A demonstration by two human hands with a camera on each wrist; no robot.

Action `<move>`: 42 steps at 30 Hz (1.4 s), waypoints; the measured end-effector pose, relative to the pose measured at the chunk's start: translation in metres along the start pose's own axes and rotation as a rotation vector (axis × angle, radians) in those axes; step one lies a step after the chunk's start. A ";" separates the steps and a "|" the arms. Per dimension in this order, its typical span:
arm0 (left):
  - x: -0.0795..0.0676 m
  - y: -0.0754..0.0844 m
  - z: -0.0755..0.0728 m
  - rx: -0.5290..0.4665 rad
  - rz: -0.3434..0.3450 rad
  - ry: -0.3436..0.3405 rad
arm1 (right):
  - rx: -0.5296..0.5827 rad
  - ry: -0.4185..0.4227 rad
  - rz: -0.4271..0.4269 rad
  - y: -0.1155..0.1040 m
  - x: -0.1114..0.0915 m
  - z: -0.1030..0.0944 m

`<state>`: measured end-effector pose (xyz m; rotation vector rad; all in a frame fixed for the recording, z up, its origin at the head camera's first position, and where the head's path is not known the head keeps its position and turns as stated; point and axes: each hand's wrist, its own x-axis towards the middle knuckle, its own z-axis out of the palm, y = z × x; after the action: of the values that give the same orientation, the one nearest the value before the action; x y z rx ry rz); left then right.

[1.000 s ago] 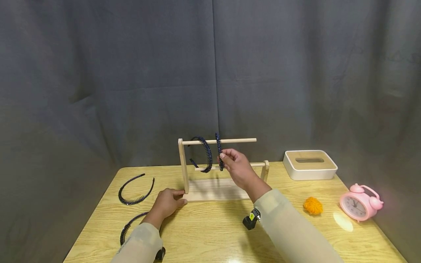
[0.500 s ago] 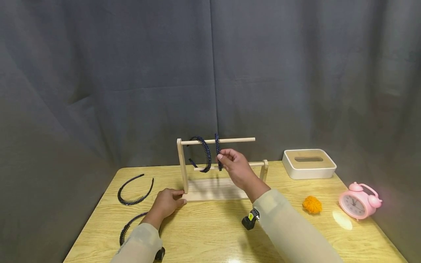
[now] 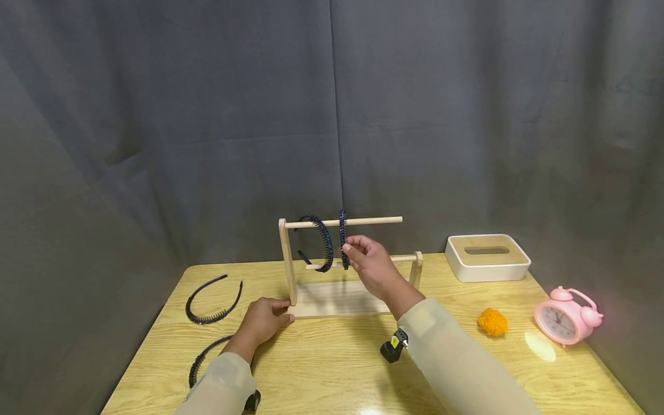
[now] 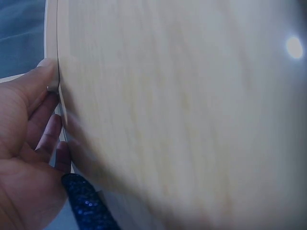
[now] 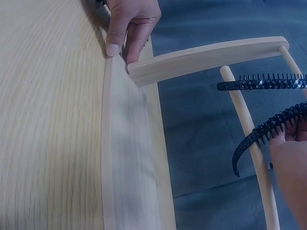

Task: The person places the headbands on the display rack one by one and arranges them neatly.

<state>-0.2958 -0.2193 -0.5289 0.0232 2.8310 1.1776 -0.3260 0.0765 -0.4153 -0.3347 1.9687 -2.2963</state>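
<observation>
A wooden headband stand (image 3: pixel 337 297) with two horizontal dowels stands at the table's centre. My left hand (image 3: pixel 263 319) grips the left end of its base, thumb at the front corner and fingers by the tall upright, as the right wrist view also shows. One dark blue toothed headband (image 3: pixel 328 245) hangs at the left of the upper dowel. Right of it, my right hand (image 3: pixel 374 266) pinches a second glittery headband (image 3: pixel 343 227) by its front side. That headband is upright, nearly edge-on, and crosses the upper dowel. In the right wrist view, its toothed band (image 5: pixel 283 120) overlaps the lower dowel.
Two more headbands lie on the table at left, one farther back (image 3: pixel 207 317) and one nearer (image 3: pixel 199 363), partly hidden by the left forearm. At right are an orange yarn ball (image 3: pixel 492 322), a pink alarm clock (image 3: pixel 562 323) and a white tissue box (image 3: pixel 487 271). A grey curtain hangs behind.
</observation>
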 end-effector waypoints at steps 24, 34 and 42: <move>-0.003 0.003 -0.003 0.002 -0.005 -0.009 | 0.025 0.026 0.005 -0.002 -0.005 -0.002; -0.005 0.004 -0.004 0.002 0.000 -0.003 | 0.042 0.039 -0.003 0.002 -0.004 -0.003; -0.004 0.002 -0.003 -0.006 0.007 -0.001 | -0.153 0.145 -0.063 -0.003 -0.013 -0.005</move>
<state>-0.2925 -0.2204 -0.5253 0.0334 2.8290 1.1864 -0.3143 0.0843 -0.4141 -0.2523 2.2414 -2.2723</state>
